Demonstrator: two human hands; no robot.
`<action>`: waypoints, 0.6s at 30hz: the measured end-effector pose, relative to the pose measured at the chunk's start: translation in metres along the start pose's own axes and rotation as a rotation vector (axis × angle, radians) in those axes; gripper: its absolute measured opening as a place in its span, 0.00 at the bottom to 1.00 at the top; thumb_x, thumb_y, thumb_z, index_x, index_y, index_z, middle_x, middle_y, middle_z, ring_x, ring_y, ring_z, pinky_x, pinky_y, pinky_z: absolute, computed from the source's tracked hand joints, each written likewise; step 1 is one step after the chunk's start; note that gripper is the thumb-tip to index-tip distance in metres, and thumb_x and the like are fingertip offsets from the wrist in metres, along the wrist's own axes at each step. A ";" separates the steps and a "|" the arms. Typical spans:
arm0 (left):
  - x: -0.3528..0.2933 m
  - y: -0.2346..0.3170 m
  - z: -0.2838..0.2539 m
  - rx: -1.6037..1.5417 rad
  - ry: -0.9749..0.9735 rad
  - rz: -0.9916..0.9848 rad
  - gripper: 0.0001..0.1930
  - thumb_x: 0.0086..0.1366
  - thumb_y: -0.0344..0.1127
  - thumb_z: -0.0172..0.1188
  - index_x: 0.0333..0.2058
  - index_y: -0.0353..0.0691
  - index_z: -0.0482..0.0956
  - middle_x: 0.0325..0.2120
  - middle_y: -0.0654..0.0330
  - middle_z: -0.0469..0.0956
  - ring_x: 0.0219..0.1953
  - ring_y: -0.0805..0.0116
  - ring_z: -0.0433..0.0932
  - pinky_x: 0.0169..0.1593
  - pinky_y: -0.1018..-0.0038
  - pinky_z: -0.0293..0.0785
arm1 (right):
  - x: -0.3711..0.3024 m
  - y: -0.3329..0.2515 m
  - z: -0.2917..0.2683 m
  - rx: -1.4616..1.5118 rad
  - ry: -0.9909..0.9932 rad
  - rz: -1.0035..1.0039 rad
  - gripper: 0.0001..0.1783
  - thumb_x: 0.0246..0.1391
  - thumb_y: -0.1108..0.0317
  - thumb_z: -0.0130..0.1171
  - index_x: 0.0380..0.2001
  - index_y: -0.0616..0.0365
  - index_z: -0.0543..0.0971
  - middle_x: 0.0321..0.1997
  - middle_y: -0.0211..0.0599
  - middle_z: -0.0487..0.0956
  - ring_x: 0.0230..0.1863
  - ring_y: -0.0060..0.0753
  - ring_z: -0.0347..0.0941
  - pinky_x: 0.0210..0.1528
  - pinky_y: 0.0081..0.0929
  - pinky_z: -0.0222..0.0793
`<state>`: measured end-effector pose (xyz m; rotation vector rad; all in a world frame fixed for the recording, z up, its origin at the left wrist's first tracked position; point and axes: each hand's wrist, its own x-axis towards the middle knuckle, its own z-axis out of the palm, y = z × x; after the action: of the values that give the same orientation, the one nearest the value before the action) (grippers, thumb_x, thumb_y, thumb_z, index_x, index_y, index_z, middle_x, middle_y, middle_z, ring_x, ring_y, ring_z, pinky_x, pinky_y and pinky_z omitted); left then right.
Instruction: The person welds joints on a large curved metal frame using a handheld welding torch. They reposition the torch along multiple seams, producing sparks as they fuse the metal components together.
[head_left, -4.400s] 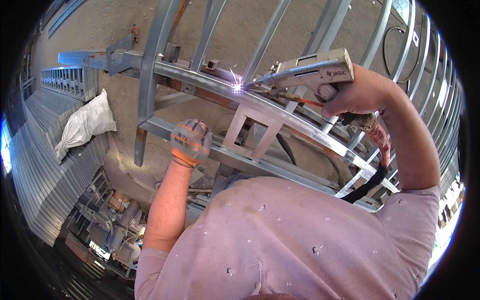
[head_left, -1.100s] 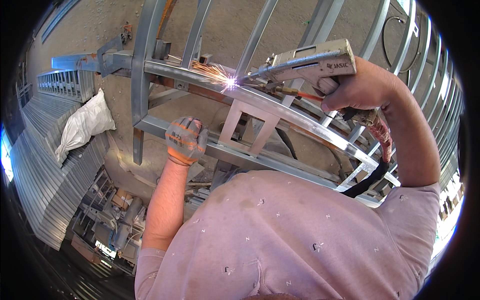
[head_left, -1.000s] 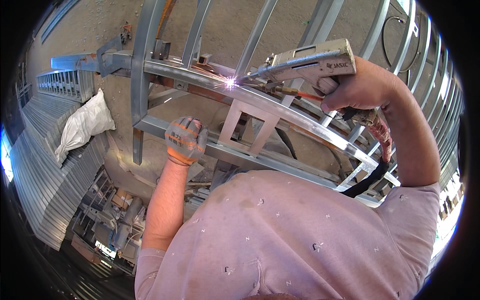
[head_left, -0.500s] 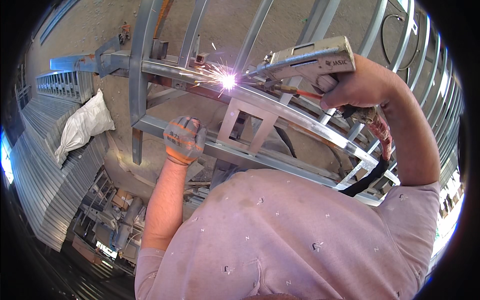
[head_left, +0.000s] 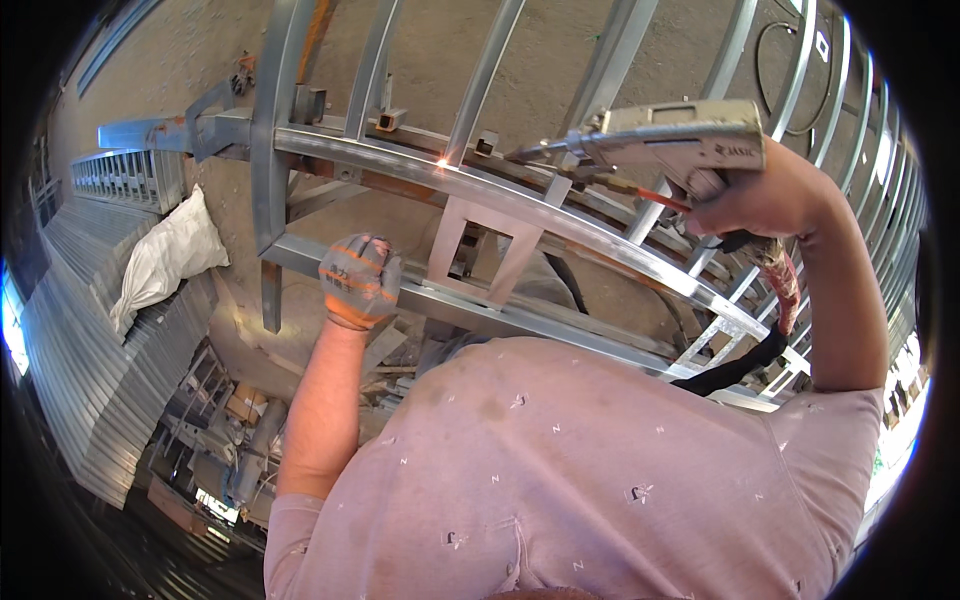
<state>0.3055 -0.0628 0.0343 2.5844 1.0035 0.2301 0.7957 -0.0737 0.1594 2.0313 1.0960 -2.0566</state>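
Observation:
My bare right hand [head_left: 770, 195] is wrapped around the grip of a pale, boxy welding gun [head_left: 680, 135]. Its nozzle points left and is apart from the work. On the curved upper rail [head_left: 380, 158] of a galvanized steel frame, a small orange-hot spot [head_left: 442, 163] glows where an upright bar [head_left: 485, 80] meets it. My left hand [head_left: 360, 282], in a grey and orange glove, is closed over the lower steel rail [head_left: 480, 312]; its palm side is hidden. A flat plate with a rectangular opening [head_left: 452, 235] bridges the two rails to its right.
Several parallel steel bars [head_left: 730, 60] stretch away at the back and right. A black sleeved cable [head_left: 735, 362] hangs from the gun past my right arm. Stacked ribbed metal sheets [head_left: 85, 340] and a white sack [head_left: 175, 250] lie at left. Machinery [head_left: 225, 460] stands lower left.
The bright welding arc and its sparks have stopped, leaving a small glowing spot. My right hand has drawn the gun back to the right. My left hand stays at the lower rail.

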 end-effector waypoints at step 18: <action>-0.002 0.001 -0.002 0.042 -0.077 -0.001 0.03 0.57 0.29 0.66 0.28 0.39 0.81 0.28 0.53 0.83 0.34 0.47 0.82 0.41 0.55 0.80 | -0.010 0.053 0.005 -0.108 -0.041 0.096 0.36 0.36 0.68 0.81 0.55 0.57 0.86 0.46 0.44 0.89 0.43 0.35 0.86 0.53 0.33 0.81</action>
<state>0.3043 -0.0645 0.0363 2.6086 0.9927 0.1095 0.8196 -0.1201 0.1440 1.9423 1.0560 -1.9403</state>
